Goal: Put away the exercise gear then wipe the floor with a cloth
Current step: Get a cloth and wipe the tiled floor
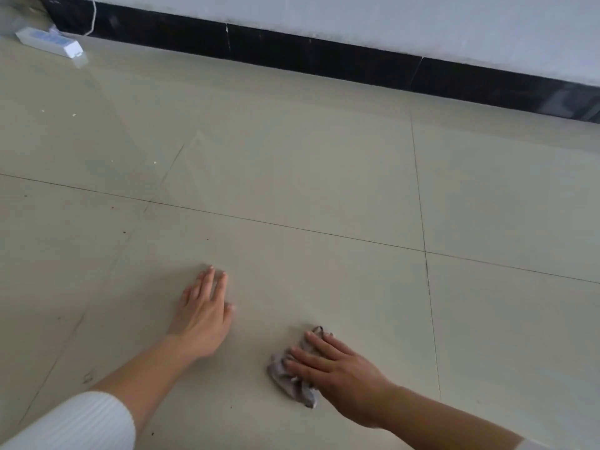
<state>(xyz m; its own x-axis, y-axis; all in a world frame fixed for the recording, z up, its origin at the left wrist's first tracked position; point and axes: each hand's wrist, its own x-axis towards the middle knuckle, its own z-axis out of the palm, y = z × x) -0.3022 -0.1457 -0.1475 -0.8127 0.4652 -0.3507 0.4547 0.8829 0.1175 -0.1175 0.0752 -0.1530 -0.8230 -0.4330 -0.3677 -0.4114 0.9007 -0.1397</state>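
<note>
I'm seeing the right hand (337,371) pressing flat, fingers straight, on the crumpled grey cloth (289,381), which is lying on the floor (324,190) well away from its skirting (292,50) edge. The left hand (204,316) is resting open, palm down, nearby.

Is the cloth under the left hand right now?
No, the grey cloth lies under the straight fingers of the right hand, while the left hand rests flat on the bare floor.
</note>
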